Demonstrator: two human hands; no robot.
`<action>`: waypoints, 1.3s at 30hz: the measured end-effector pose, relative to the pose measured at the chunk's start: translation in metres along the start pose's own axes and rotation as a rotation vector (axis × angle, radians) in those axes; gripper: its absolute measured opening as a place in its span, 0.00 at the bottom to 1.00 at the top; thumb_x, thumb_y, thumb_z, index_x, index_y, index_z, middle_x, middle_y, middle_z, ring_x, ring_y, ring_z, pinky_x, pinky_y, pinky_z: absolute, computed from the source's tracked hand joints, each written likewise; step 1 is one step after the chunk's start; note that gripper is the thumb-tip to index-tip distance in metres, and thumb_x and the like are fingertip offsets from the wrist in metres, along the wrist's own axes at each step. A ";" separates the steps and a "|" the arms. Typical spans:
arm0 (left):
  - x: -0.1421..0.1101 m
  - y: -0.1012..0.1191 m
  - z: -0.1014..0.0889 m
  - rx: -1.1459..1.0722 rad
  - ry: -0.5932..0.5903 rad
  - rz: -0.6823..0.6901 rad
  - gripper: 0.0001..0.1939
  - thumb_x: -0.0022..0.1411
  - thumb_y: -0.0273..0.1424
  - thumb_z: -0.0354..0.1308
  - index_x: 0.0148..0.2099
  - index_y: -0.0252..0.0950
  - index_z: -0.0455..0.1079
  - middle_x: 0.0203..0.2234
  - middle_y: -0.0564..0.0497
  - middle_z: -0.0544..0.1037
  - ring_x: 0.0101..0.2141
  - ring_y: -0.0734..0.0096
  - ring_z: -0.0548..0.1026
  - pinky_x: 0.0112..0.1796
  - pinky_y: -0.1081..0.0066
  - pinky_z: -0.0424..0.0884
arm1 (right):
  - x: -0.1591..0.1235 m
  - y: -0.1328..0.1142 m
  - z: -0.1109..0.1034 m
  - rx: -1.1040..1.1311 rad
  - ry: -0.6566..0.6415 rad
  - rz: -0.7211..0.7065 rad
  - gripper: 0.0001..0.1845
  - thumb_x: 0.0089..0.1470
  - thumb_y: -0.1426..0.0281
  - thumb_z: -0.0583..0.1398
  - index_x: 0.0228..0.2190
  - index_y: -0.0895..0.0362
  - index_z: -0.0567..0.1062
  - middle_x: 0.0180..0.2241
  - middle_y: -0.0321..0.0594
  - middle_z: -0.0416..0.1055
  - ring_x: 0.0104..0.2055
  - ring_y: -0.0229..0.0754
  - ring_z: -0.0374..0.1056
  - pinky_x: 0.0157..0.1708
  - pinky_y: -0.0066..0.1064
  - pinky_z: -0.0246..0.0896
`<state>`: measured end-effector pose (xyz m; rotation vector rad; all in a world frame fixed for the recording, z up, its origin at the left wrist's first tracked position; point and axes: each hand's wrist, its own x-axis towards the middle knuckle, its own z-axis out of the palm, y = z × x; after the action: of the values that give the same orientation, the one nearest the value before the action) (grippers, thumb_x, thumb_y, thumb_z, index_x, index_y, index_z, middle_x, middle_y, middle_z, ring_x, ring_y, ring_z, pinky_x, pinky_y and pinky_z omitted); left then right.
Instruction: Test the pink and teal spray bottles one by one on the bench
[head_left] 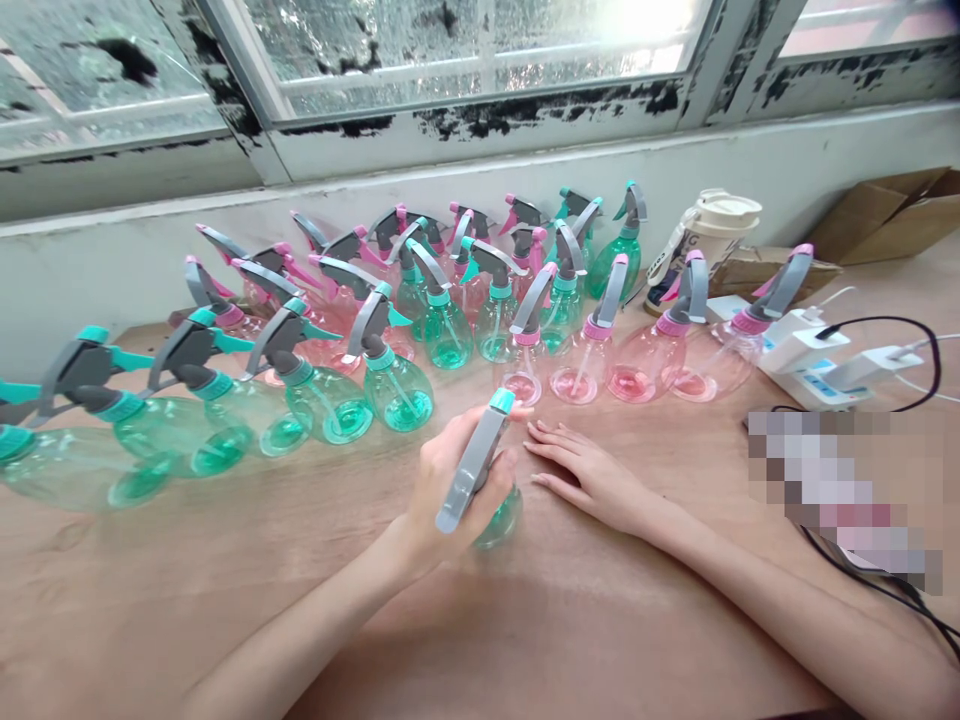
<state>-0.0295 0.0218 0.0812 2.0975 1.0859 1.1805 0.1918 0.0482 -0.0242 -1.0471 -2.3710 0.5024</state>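
Observation:
My left hand [435, 475] is wrapped round the neck of a green spray bottle [477, 458] with a grey head and teal nozzle. The bottle is near the middle of the table, and its green base shows below my fingers. Beside it, my right hand [592, 475] lies palm down on the wood with its fingers stretched out, holding nothing. Just beyond my hands stand a green spray bottle [397, 390] and a pink spray bottle [519, 375].
Green bottles [225, 420] line the left, with several pink and green ones behind. A cup [709, 235], a power strip [814, 375] with cables and a cardboard box [892, 215] are at the right. A blurred-out item [847, 490] lies near my right forearm.

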 end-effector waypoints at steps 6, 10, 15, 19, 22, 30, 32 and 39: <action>-0.006 -0.003 0.004 0.089 0.091 0.031 0.11 0.64 0.29 0.51 0.47 0.35 0.68 0.31 0.49 0.75 0.29 0.70 0.73 0.36 0.68 0.72 | 0.000 0.000 0.000 0.004 -0.010 0.004 0.23 0.64 0.62 0.55 0.58 0.54 0.68 0.64 0.47 0.61 0.67 0.50 0.54 0.66 0.53 0.50; -0.005 -0.005 0.005 0.080 0.076 0.056 0.12 0.64 0.28 0.51 0.48 0.34 0.69 0.29 0.50 0.74 0.29 0.69 0.73 0.36 0.69 0.72 | 0.000 0.001 0.000 -0.001 -0.014 0.000 0.23 0.64 0.62 0.55 0.59 0.54 0.68 0.64 0.46 0.61 0.67 0.50 0.55 0.66 0.53 0.50; -0.002 -0.006 0.002 0.021 0.004 0.098 0.18 0.63 0.26 0.50 0.55 0.36 0.67 0.36 0.47 0.75 0.27 0.72 0.72 0.37 0.69 0.73 | 0.000 0.001 0.000 -0.001 -0.008 0.003 0.23 0.64 0.61 0.55 0.58 0.54 0.68 0.64 0.46 0.62 0.67 0.50 0.55 0.66 0.52 0.50; -0.002 -0.008 0.002 0.010 -0.002 0.098 0.19 0.63 0.26 0.51 0.56 0.36 0.67 0.34 0.48 0.75 0.26 0.71 0.72 0.39 0.67 0.73 | 0.000 0.001 0.000 0.002 -0.001 0.002 0.23 0.64 0.61 0.55 0.58 0.54 0.68 0.64 0.46 0.62 0.67 0.50 0.55 0.66 0.52 0.50; -0.003 -0.007 0.002 0.009 0.013 0.094 0.16 0.63 0.26 0.51 0.53 0.35 0.68 0.31 0.49 0.73 0.26 0.71 0.71 0.38 0.68 0.73 | 0.000 0.000 0.000 0.007 -0.004 0.005 0.23 0.64 0.62 0.55 0.58 0.54 0.68 0.64 0.46 0.62 0.67 0.50 0.55 0.66 0.52 0.50; -0.001 -0.005 0.002 0.005 0.000 0.081 0.16 0.61 0.26 0.50 0.52 0.34 0.67 0.32 0.49 0.73 0.27 0.70 0.72 0.39 0.67 0.73 | 0.000 0.002 0.001 -0.011 -0.015 0.002 0.24 0.64 0.61 0.55 0.59 0.55 0.68 0.64 0.46 0.61 0.67 0.50 0.54 0.66 0.52 0.50; -0.001 -0.006 0.001 -0.005 -0.008 0.084 0.17 0.61 0.25 0.50 0.52 0.34 0.68 0.33 0.47 0.74 0.29 0.69 0.73 0.40 0.66 0.73 | 0.000 0.002 0.001 -0.015 -0.016 0.001 0.24 0.64 0.61 0.55 0.59 0.54 0.68 0.64 0.46 0.61 0.67 0.50 0.54 0.66 0.52 0.50; 0.002 -0.006 0.000 -0.045 -0.042 0.063 0.15 0.61 0.25 0.51 0.50 0.35 0.69 0.40 0.45 0.77 0.30 0.70 0.74 0.40 0.66 0.72 | 0.000 0.001 0.001 -0.006 -0.002 0.010 0.23 0.64 0.61 0.56 0.58 0.54 0.68 0.64 0.45 0.62 0.67 0.50 0.55 0.66 0.52 0.50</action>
<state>-0.0306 0.0270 0.0779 2.1265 0.9712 1.1739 0.1921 0.0482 -0.0255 -1.0619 -2.3709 0.5008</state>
